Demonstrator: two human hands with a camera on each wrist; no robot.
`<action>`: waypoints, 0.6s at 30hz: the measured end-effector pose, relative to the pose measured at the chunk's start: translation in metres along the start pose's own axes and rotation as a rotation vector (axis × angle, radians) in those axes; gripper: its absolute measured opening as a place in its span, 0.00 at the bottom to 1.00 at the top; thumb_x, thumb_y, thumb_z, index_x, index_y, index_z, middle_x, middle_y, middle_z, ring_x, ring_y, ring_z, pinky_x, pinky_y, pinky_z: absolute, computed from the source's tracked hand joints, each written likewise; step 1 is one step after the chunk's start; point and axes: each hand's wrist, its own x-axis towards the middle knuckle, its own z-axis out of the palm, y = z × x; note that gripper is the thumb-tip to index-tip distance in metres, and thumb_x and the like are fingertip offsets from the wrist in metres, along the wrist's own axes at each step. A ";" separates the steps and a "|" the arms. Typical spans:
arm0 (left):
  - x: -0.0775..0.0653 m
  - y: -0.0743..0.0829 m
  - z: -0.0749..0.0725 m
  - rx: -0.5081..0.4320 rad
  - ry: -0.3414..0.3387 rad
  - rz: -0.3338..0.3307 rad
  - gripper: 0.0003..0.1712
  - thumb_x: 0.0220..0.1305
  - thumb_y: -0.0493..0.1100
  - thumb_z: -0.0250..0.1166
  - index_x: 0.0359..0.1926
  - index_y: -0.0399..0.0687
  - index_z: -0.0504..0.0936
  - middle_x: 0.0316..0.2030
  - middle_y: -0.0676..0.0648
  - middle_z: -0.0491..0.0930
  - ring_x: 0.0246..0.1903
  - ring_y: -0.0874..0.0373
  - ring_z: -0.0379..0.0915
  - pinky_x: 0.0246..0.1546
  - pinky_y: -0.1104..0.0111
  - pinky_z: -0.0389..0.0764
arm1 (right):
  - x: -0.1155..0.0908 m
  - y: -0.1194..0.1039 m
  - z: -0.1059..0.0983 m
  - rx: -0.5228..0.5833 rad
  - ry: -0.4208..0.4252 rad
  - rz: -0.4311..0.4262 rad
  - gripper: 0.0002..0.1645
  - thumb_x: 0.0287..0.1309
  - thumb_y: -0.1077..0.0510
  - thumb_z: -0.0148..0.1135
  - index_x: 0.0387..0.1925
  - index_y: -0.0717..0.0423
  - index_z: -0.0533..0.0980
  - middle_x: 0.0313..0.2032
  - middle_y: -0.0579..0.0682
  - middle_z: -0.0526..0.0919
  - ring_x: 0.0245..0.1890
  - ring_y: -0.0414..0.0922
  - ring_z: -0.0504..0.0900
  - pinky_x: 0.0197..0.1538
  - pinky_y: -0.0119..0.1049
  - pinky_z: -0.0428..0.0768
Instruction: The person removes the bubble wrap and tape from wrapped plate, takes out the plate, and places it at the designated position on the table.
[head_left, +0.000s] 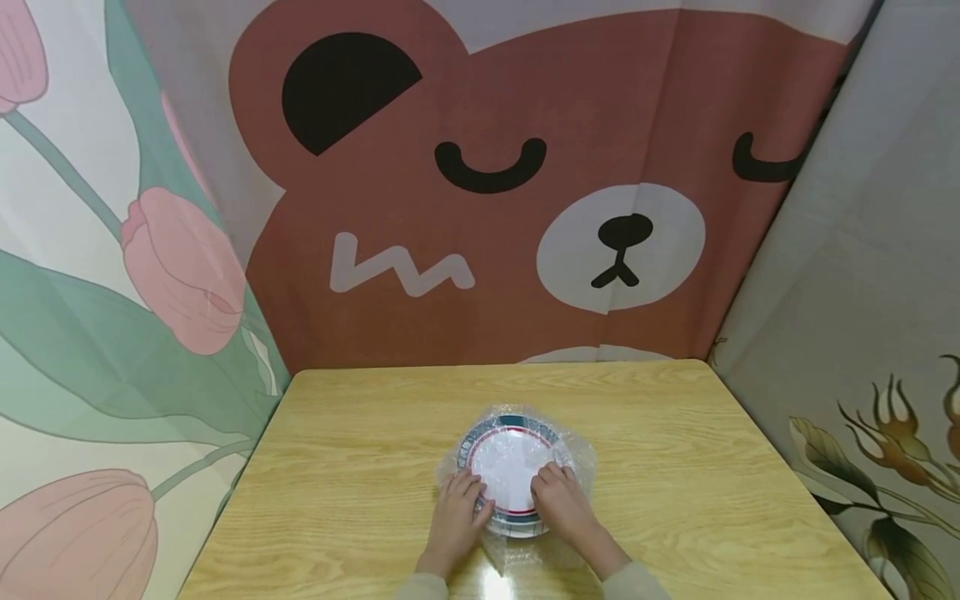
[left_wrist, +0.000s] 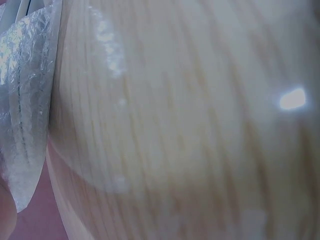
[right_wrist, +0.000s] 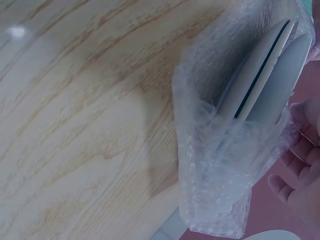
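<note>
A round plate with a white middle, a red ring and a dark patterned rim lies on clear bubble wrap. In the right wrist view, at least two plates are stacked together, partly covered by the bubble wrap. My left hand rests at the plate's left edge, thumb spread towards its middle. At the right edge, my right hand pinches the wrap with curled fingers. The left wrist view catches only a strip of bubble wrap and a bit of skin at its left border.
The wood-grain table extends on both sides of the plates. Behind it hangs a curtain with a bear print. Flower-print curtains stand at the left and right. Light glares on the tabletop near its front.
</note>
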 end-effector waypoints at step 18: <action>0.000 0.001 -0.002 -0.015 -0.065 -0.044 0.15 0.56 0.50 0.58 0.37 0.42 0.79 0.43 0.46 0.76 0.53 0.49 0.65 0.58 0.54 0.58 | -0.006 0.003 -0.007 0.060 0.057 -0.016 0.12 0.30 0.63 0.66 0.16 0.52 0.69 0.20 0.43 0.68 0.27 0.43 0.68 0.30 0.37 0.66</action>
